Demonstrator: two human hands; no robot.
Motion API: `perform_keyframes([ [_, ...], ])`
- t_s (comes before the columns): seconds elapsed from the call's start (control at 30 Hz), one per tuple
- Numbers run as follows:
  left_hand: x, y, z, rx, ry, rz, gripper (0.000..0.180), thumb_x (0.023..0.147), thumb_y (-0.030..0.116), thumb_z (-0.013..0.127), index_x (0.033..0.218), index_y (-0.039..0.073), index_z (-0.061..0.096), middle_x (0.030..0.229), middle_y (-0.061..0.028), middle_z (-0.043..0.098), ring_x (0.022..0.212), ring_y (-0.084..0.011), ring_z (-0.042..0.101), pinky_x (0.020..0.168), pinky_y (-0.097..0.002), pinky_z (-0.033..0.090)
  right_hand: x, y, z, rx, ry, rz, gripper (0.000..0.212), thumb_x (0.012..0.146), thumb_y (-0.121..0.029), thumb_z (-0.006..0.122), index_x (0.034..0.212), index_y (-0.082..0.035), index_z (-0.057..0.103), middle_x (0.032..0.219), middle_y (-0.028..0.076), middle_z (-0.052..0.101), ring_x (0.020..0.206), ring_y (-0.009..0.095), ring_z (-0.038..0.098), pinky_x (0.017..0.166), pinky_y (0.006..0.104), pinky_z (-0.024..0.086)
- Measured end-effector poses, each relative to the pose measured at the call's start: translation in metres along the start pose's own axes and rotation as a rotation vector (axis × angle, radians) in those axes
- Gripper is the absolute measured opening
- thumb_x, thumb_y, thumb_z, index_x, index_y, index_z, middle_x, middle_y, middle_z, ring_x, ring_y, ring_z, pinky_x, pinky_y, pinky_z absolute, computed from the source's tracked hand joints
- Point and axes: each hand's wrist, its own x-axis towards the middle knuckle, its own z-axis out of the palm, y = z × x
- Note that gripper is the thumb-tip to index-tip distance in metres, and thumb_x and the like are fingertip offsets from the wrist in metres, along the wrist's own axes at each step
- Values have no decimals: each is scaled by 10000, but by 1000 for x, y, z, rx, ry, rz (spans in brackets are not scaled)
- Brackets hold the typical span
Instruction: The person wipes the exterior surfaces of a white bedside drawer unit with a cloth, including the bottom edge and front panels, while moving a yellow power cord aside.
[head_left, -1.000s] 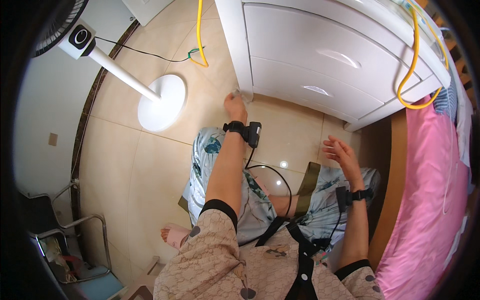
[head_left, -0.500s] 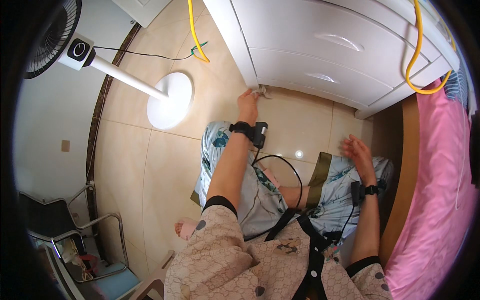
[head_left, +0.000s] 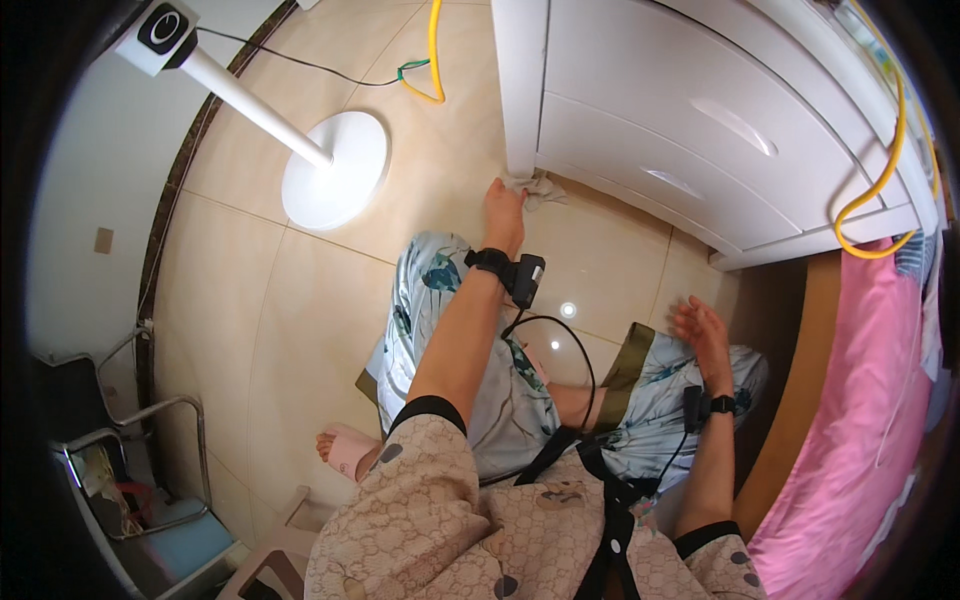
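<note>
Down at the floor, my left hand [head_left: 504,212] is closed on a greyish cloth [head_left: 543,190], pressed against the foot of a white drawer cabinet [head_left: 625,125]. Part of the cloth spreads out to the right of my fingers, under the cabinet's lower edge. My fingertips are partly hidden behind the hand. My right hand [head_left: 703,338] holds nothing; its fingers are apart, just above my right knee in the pale patterned trousers [head_left: 665,375]. Both wrists carry black straps with small devices.
At the left stands a white fan base [head_left: 335,170] with its pole. A yellow cable [head_left: 436,60] hangs near it, and another yellow cable [head_left: 885,185] loops over the cabinet. A pink cloth [head_left: 860,400] covers the bed's edge at right. A metal-framed chair [head_left: 200,430] stands lower left.
The view has shifted, so the fan and chair sit further left. More of the cloth shows beside my left hand, spread to the right. My right hand remains raised by the knee.
</note>
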Motion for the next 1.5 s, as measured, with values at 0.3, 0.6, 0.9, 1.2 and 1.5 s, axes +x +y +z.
perform_keyframes([
  [0.3, -31, 6, 30, -33, -46, 207, 431, 845, -63, 355, 1276, -72, 353, 1138, -125, 535, 989, -177, 519, 879, -274, 425, -1, 2, -9, 28, -1, -8, 447, 910, -273, 536, 1254, 1, 456, 1119, 113, 574, 948, 175, 586, 803, 299, 484],
  [0.6, -5, 3, 4, -29, -109, 52, 307, 812, -89, 361, 1091, -65, 484, 1032, -110, 570, 925, -181, 535, 850, -280, 440, 1, 4, -4, 47, -30, -8, 461, 903, -280, 551, 1251, 7, 456, 1088, 107, 587, 921, 170, 591, 786, 287, 489],
  [0.9, -12, 11, 7, -52, -165, 50, 404, 820, -78, 384, 1223, -60, 406, 1144, -116, 515, 1005, -198, 512, 878, -283, 438, -2, 0, -1, 42, -2, 5, 442, 913, -264, 535, 1256, 3, 453, 1088, 108, 583, 923, 169, 590, 798, 291, 491],
  [1.2, -28, 2, 30, -182, -154, 31, 286, 818, -60, 418, 1101, -49, 458, 1067, -108, 532, 953, -176, 509, 873, -296, 428, -2, 4, -10, 54, 9, -3, 459, 915, -274, 532, 1267, 6, 443, 1102, 109, 571, 936, 170, 583, 799, 289, 489],
  [1.5, -2, -2, 0, 36, -167, 77, 259, 791, -103, 367, 1009, -62, 500, 935, -91, 542, 842, -158, 503, 794, -282, 444, 0, 6, -6, 57, -16, -14, 459, 909, -276, 541, 1266, -2, 449, 1088, 107, 581, 916, 169, 585, 792, 288, 490],
])
